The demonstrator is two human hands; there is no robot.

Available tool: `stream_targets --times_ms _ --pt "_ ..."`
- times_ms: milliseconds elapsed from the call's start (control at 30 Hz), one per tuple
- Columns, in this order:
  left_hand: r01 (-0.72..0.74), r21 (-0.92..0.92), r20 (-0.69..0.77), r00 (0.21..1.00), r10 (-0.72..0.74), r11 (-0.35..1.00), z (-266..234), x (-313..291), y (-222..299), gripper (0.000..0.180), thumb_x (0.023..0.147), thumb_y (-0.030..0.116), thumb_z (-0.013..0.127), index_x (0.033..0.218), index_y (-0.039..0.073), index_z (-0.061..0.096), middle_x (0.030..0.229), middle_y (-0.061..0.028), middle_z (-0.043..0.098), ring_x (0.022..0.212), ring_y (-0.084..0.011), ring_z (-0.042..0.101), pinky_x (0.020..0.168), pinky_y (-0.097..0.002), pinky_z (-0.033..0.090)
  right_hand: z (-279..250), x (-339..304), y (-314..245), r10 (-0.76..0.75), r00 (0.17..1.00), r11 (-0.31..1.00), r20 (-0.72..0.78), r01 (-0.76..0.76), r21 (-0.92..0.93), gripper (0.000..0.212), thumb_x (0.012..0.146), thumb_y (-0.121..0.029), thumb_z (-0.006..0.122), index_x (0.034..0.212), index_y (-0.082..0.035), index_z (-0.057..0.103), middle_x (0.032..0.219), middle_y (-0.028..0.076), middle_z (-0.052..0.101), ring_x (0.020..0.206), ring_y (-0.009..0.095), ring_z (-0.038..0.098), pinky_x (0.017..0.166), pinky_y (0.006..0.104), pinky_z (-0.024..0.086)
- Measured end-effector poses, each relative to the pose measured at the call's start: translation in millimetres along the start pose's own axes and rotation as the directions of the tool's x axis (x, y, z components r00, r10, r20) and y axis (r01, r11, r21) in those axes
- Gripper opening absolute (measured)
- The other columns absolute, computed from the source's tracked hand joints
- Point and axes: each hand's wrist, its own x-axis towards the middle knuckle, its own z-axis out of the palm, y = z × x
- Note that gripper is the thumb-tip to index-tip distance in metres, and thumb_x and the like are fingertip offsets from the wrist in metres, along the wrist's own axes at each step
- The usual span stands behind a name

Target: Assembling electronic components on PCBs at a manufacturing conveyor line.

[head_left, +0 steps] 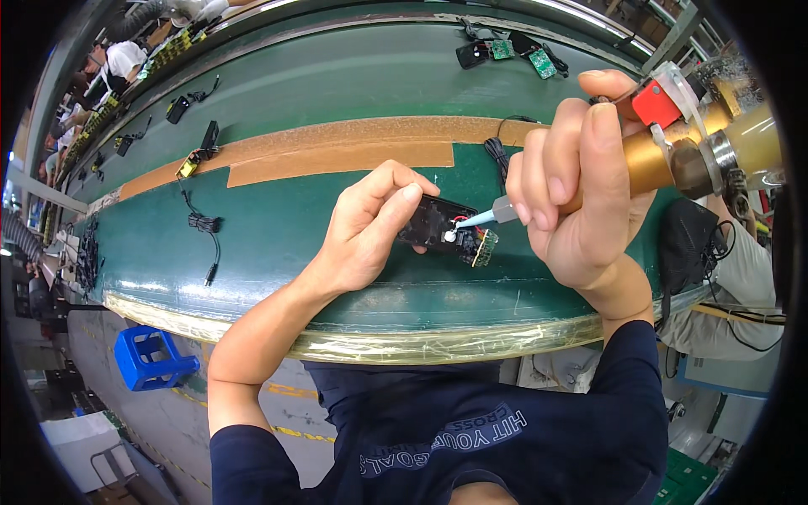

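Black rectangular plastic casing (425, 224), over green desk (269, 252): left grip (366, 223) closed on it; right grip (589, 185) wrapped round gold cylindrical dispenser (646, 160), 3 o'clock. Present: white paste (450, 236). Remaining, seemingly: seating green circuit board (486, 249), 4 o'clock.

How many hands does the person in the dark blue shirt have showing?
2: the left hand holds the black case, and the right hand holds the golden tool, its tip at the case. Some fingers are partly hidden.
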Motion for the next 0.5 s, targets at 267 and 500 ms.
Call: stream_targets --times_ms 267,500 --pt "-0.014 0.006 -0.018 1.0 0.014 1.0 9.7 8.8 -16.2 0.014 0.099 0.009 0.046 0.101 0.0 0.057 0.078 -0.0037 0.057 0.063 -0.0084 0.052 0.057 -0.0217 0.047 -15.8 -0.7 9.4 -0.011 0.998 1.0 -0.063 0.011 -0.005 0.027 0.104 -0.02 0.035 0.128 -0.009 0.042 0.061 -0.002 0.04 0.04 0.005 0.031 0.037 0.02 0.031" --pt "0.007 -0.016 -0.045 0.999 -0.008 1.0 6.9 8.9 -14.9 0.015 0.098 0.011 0.046 0.1 0.0 0.057 0.078 -0.004 0.058 0.062 -0.0087 0.053 0.056 -0.0219 0.047 -15.3 0.2 9.5 -0.031 0.999 1.0 -0.033 0.03 -0.002 0.028 0.104 -0.019 0.036 0.13 -0.009 0.041 0.061 -0.002 0.039 0.04 0.005 0.03 0.037 0.0196 0.03"
